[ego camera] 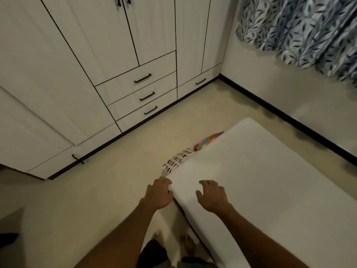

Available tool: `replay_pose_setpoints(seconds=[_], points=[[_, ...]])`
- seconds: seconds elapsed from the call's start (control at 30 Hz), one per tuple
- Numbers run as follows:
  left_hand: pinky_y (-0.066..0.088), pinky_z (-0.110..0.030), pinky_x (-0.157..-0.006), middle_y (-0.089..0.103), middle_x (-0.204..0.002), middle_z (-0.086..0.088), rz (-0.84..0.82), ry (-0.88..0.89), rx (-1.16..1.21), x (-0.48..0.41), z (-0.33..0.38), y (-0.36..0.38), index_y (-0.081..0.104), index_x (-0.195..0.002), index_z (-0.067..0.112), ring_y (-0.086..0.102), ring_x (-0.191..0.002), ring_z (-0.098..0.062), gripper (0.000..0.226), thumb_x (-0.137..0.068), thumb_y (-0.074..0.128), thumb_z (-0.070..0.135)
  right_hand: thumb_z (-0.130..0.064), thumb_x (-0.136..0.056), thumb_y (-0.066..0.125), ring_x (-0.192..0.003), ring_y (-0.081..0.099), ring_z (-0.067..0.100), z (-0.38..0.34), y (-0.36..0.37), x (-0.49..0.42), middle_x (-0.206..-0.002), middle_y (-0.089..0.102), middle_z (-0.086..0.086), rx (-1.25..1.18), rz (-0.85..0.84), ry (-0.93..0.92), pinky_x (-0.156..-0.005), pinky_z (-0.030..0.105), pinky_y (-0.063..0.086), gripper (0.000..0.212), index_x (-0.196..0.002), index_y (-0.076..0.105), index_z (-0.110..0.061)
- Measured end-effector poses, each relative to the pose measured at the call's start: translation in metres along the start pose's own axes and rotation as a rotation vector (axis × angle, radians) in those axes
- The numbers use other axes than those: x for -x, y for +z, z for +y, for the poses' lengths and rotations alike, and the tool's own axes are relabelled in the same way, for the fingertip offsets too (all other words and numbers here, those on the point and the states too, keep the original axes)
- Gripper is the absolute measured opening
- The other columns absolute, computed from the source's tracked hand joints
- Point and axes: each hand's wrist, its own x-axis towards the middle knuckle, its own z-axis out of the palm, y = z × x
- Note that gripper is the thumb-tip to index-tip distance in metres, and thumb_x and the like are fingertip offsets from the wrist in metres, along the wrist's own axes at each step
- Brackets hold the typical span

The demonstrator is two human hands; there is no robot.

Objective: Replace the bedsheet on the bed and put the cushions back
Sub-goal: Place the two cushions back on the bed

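Note:
A bare white mattress [260,180] fills the lower right of the head view. My left hand [159,192] is at its left edge, fingers curled down over the side; whether they hold the edge is hidden. My right hand [211,196] hovers or rests on top of the mattress, fingers spread and relaxed. On the floor beside the mattress lie a white cloth with small dark prints [177,161] and a bright multicoloured cloth [207,141], both partly hidden by the mattress edge. No cushions are visible.
A white wardrobe [96,64] with black-handled drawers [144,93] runs along the left and back. A wall with a black skirting [289,117] stands to the right, with a leaf-print curtain [309,26] above. Beige floor [116,180] lies between wardrobe and mattress. My bare feet [173,244] stand beside the bed.

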Motion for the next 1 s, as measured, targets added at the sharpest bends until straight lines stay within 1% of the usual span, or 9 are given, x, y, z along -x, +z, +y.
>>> replay_pose_setpoints(seconds=[0.13, 0.37, 0.53, 0.6, 0.67, 0.77, 0.87, 0.93, 1.0], points=[[0.036, -0.039, -0.109, 0.041, -0.155, 0.002, -0.053, 0.003, 0.006, -0.062, -0.018, -0.030, 0.048, -0.145, 0.024, 0.042, -0.139, -0.021, 0.047, -0.099, 0.053, 0.035, -0.049, -0.103, 0.042, -0.146, 0.038, 0.026, -0.022, -0.020, -0.063, -0.156, 0.046, 0.006, -0.024, -0.035, 0.049, -0.116, 0.048, 0.034, 0.058, -0.154, 0.041, -0.021], [0.035, -0.041, -0.112, 0.046, -0.151, -0.003, -0.202, 0.007, 0.024, -0.178, -0.056, -0.073, 0.048, -0.145, 0.020, 0.046, -0.136, -0.024, 0.049, -0.099, 0.055, 0.034, -0.048, -0.103, 0.044, -0.138, 0.047, 0.029, -0.057, -0.037, -0.173, -0.149, 0.053, 0.009, -0.082, -0.090, 0.192, -0.113, 0.045, 0.037, 0.056, -0.152, 0.043, -0.022], [0.040, -0.039, -0.108, 0.051, -0.144, -0.005, -0.317, -0.040, 0.039, -0.265, -0.086, -0.094, 0.049, -0.145, 0.019, 0.051, -0.133, -0.025, 0.047, -0.101, 0.055, 0.037, -0.049, -0.103, 0.045, -0.138, 0.050, 0.027, -0.087, -0.044, -0.251, -0.149, 0.055, 0.006, -0.181, -0.181, 0.289, -0.115, 0.045, 0.038, 0.053, -0.149, 0.048, -0.023], [0.041, -0.035, -0.101, 0.054, -0.139, -0.005, -0.346, -0.067, 0.058, -0.293, -0.092, -0.095, 0.050, -0.143, 0.018, 0.055, -0.129, -0.025, 0.046, -0.102, 0.054, 0.038, -0.048, -0.103, 0.046, -0.138, 0.050, 0.026, -0.098, -0.047, -0.278, -0.149, 0.055, 0.004, -0.221, -0.203, 0.302, -0.116, 0.045, 0.038, 0.051, -0.148, 0.049, -0.024], [0.046, -0.030, -0.096, 0.060, -0.123, -0.001, -0.379, -0.111, 0.095, -0.333, -0.105, -0.079, 0.055, -0.134, 0.018, 0.061, -0.117, -0.022, 0.039, -0.101, 0.053, 0.039, -0.048, -0.103, 0.047, -0.137, 0.051, 0.025, -0.105, -0.039, -0.316, -0.148, 0.056, 0.003, -0.244, -0.228, 0.320, -0.115, 0.044, 0.039, 0.050, -0.147, 0.050, -0.024], [0.058, -0.037, -0.092, 0.063, -0.098, 0.005, -0.443, -0.176, 0.155, -0.390, -0.119, -0.038, 0.061, -0.114, 0.019, 0.067, -0.098, -0.017, 0.028, -0.100, 0.053, 0.041, -0.049, -0.102, 0.049, -0.132, 0.055, 0.024, -0.103, -0.017, -0.372, -0.143, 0.060, 0.003, -0.246, -0.272, 0.349, -0.112, 0.042, 0.043, 0.049, -0.144, 0.052, -0.024], [0.059, -0.038, -0.091, 0.065, -0.095, 0.003, -0.464, -0.267, 0.251, -0.442, -0.129, 0.012, 0.058, -0.108, 0.021, 0.066, -0.091, -0.016, 0.022, -0.101, 0.055, 0.042, -0.049, -0.102, 0.049, -0.130, 0.056, 0.024, -0.088, 0.019, -0.431, -0.141, 0.060, 0.003, -0.204, -0.312, 0.346, -0.112, 0.043, 0.044, 0.048, -0.143, 0.051, -0.024], [0.059, -0.039, -0.092, 0.064, -0.091, 0.002, -0.480, -0.373, 0.329, -0.479, -0.141, 0.057, 0.058, -0.107, 0.019, 0.065, -0.089, -0.016, 0.025, -0.102, 0.054, 0.043, -0.047, -0.103, 0.048, -0.131, 0.054, 0.024, -0.073, 0.054, -0.476, -0.141, 0.058, 0.004, -0.131, -0.337, 0.314, -0.112, 0.042, 0.042, 0.047, -0.145, 0.047, -0.024], [0.056, -0.040, -0.097, 0.064, -0.098, 0.000, -0.497, -0.504, 0.404, -0.517, -0.153, 0.109, 0.058, -0.114, 0.017, 0.065, -0.097, -0.020, 0.032, -0.104, 0.050, 0.046, -0.046, -0.104, 0.048, -0.127, 0.055, 0.023, -0.056, 0.095, -0.517, -0.135, 0.060, 0.004, -0.035, -0.339, 0.281, -0.109, 0.040, 0.042, 0.044, -0.142, 0.048, -0.024]])
